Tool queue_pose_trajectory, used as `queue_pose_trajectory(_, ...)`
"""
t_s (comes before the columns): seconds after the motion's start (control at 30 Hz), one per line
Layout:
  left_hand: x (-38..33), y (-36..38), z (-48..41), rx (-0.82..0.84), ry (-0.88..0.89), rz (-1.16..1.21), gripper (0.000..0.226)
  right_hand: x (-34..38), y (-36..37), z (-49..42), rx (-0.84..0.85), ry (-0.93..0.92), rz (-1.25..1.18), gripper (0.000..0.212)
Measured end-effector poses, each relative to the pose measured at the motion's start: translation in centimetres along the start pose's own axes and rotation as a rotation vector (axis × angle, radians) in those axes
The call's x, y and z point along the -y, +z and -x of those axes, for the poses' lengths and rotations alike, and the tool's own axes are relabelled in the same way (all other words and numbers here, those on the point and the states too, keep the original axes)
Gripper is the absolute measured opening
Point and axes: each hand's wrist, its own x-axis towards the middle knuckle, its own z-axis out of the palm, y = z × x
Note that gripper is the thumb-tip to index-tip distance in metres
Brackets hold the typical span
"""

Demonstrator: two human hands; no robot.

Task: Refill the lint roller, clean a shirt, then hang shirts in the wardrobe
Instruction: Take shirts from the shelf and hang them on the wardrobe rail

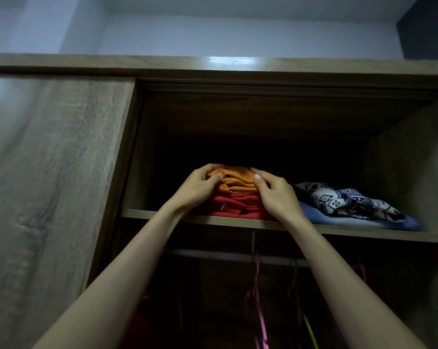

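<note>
A folded orange shirt (238,181) lies on top of a folded red shirt (235,206) on the upper wardrobe shelf (147,214). My left hand (199,188) grips the orange shirt's left side, thumb on its front and fingers over the top. My right hand (275,195) grips its right side the same way. Both arms reach up from below. The back of the pile is lost in the dark of the shelf.
To the right on the shelf lies a black-and-white patterned cloth (346,201) on a folded blue garment (363,221). Below the shelf runs a hanging rail (212,254) with a pink hanger (256,293) and a green hanger (308,328). A closed wardrobe door (49,172) fills the left.
</note>
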Motion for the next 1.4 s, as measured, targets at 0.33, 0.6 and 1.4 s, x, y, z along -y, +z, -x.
queue_pose_trajectory(0.33, -2.2, -0.3, 5.0, -0.171, 0.134, 0.308, 0.018, 2.2, -1.7, 5.3, -0.15, -0.148, -0.355, 0.028)
queue_pose_trajectory(0.6, -2.4, 0.9, 6.8, 0.06, -0.032, 0.304, 0.063, 2.3, -1.2, 6.4, -0.02, -0.071, -0.415, 0.037)
queue_pose_trajectory(1.4, 4.9, 9.6, 39.0, -0.028, -0.578, 0.306, 0.049, -1.3, 1.8, 38.6, 0.281, 0.529, -0.737, 0.055)
